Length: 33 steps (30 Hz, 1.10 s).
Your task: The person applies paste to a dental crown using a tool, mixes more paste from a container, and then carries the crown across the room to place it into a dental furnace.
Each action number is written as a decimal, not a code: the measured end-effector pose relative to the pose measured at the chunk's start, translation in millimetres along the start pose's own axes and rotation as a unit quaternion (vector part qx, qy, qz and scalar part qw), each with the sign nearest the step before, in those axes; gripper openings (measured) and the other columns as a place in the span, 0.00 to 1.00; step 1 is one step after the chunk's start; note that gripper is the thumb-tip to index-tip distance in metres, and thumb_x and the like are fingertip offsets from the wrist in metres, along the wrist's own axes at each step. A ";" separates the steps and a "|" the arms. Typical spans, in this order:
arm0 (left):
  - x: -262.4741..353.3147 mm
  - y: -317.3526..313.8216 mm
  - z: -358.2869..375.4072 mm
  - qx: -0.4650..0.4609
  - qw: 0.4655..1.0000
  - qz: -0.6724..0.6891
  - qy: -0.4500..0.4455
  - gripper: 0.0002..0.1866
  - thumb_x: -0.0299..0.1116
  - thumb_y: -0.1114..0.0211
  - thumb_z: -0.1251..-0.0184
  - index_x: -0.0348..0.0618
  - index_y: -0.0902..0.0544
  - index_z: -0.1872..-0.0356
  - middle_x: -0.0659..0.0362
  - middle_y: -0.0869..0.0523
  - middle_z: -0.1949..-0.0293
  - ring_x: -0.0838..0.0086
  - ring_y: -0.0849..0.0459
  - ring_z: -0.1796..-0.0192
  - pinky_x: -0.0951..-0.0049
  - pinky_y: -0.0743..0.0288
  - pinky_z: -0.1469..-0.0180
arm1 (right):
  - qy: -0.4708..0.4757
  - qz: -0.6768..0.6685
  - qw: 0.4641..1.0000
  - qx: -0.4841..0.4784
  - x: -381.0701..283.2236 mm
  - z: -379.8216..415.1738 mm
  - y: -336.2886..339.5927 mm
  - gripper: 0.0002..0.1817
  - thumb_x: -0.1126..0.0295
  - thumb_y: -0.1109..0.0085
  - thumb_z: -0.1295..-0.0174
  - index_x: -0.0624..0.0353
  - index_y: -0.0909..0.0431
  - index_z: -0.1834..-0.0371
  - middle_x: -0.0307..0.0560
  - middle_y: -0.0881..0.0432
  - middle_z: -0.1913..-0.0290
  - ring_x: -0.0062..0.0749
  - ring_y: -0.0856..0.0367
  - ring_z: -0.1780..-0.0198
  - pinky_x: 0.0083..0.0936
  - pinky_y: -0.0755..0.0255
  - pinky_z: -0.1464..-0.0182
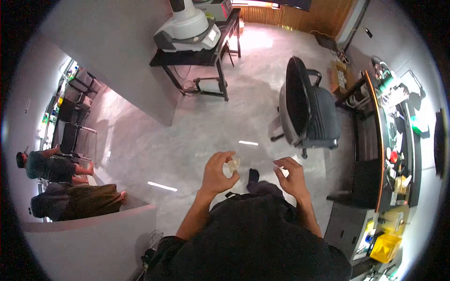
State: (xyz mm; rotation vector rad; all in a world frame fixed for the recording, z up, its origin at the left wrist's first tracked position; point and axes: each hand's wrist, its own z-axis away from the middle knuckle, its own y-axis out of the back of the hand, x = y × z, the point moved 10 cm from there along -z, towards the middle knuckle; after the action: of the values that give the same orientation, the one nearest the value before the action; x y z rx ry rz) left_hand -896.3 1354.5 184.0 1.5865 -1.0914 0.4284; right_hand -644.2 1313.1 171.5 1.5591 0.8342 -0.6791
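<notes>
My left hand (219, 173) is closed in a loose pinch round a small pale, translucent piece (234, 164), which shows between the thumb and fingers; its exact shape is too small to tell. To the right, my right hand (291, 177) is raised with its thumb and fingers apart and nothing visible between them. Both hands are in front of my dark shirt, above the grey floor, and do not touch each other.
An office chair (314, 107) stands ahead on the right. Along the right wall runs a cluttered workbench (380, 140), with a yellow bin (386, 248). A black table (187, 58) holds a white machine (189, 35). Two people (49, 164) (75, 201) are at the far left behind a low wall.
</notes>
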 end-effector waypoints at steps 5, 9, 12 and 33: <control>-17.9 -17.8 -113.0 0.024 1.000 0.007 0.013 0.29 0.27 0.28 0.54 0.40 0.16 0.43 0.51 0.15 0.59 0.56 0.14 0.55 0.58 0.19 0.47 | 0.101 0.033 0.993 -0.055 -5.1 -150.5 22.0 0.12 0.73 0.32 0.34 0.63 0.12 0.48 0.55 0.13 0.53 0.53 0.13 0.50 0.40 0.19 0.46; -57.3 -19.1 -184.6 0.029 0.999 -0.011 0.034 0.29 0.28 0.28 0.54 0.40 0.16 0.44 0.52 0.15 0.58 0.56 0.13 0.55 0.58 0.18 0.47 | 0.162 0.038 0.983 -0.083 -5.1 -242.3 19.2 0.12 0.74 0.31 0.34 0.61 0.12 0.48 0.53 0.13 0.52 0.51 0.14 0.50 0.41 0.19 0.47; -104.4 -25.3 -240.7 0.033 0.998 -0.014 0.055 0.29 0.28 0.28 0.54 0.40 0.16 0.44 0.53 0.15 0.59 0.56 0.13 0.55 0.58 0.18 0.47 | 0.169 0.039 0.981 -0.090 4.5 -311.8 13.9 0.12 0.73 0.31 0.34 0.61 0.12 0.48 0.53 0.13 0.52 0.51 0.13 0.51 0.41 0.19 0.48; -234.7 -63.7 -732.9 -0.048 0.995 -0.037 -0.080 0.31 0.29 0.25 0.51 0.40 0.17 0.39 0.51 0.15 0.51 0.57 0.12 0.51 0.56 0.18 0.42 | 0.088 0.068 0.991 -0.069 138.0 -793.6 47.5 0.12 0.74 0.31 0.33 0.64 0.11 0.48 0.59 0.12 0.51 0.54 0.11 0.51 0.41 0.17 0.47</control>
State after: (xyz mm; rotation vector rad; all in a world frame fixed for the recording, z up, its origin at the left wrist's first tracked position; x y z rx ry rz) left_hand -768.4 2115.5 209.5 1.5917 -1.1525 0.1979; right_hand -548.8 2113.6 205.1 1.5496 0.8785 -0.3813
